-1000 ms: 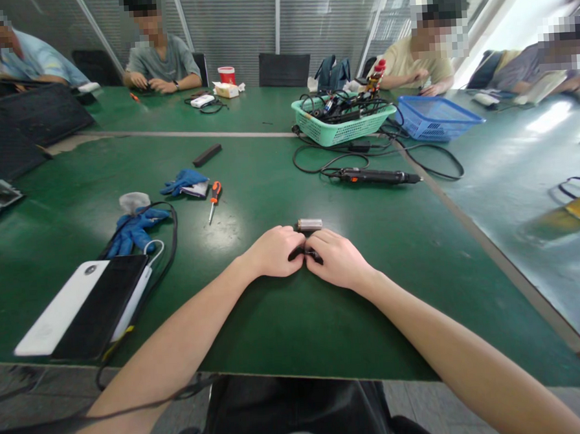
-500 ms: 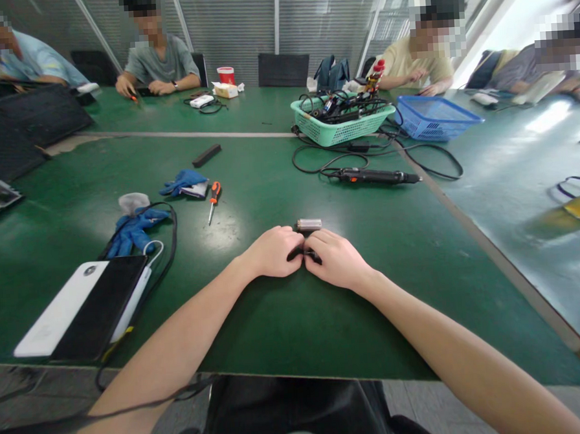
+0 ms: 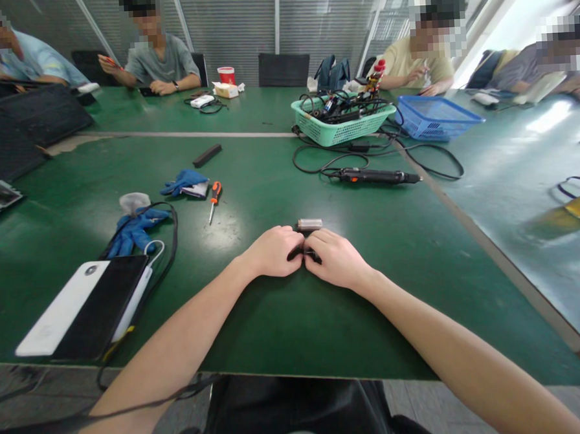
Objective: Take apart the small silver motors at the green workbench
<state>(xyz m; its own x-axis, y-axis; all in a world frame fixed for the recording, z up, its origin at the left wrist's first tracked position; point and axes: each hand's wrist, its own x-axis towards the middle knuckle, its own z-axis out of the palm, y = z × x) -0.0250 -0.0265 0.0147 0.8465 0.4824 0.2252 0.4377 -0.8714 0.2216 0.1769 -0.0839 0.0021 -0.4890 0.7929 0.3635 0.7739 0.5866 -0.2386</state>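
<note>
My left hand (image 3: pixel 278 251) and my right hand (image 3: pixel 338 256) meet over the green table, fingertips close together. Both are closed on a small dark object (image 3: pixel 313 254), mostly covered by the fingers, so its kind cannot be made out. Just beyond the knuckles lies a small silvery cylinder (image 3: pixel 310 224), apart from the fingers or nearly so. To the left, an orange-handled screwdriver (image 3: pixel 214 198) rests on the table, its shaft toward me.
Blue gloves (image 3: pixel 134 230), a cabled white-and-black device (image 3: pixel 93 298) and a dark bar (image 3: pixel 208 156) lie left. A black electric screwdriver (image 3: pixel 375 176) lies before a green basket (image 3: pixel 336 127) of corded tools and a blue basket (image 3: pixel 438 122). Several people sit around.
My hands keep almost the same place and grip. Across the table, a person in grey has raised a hand holding an orange-red item.
</note>
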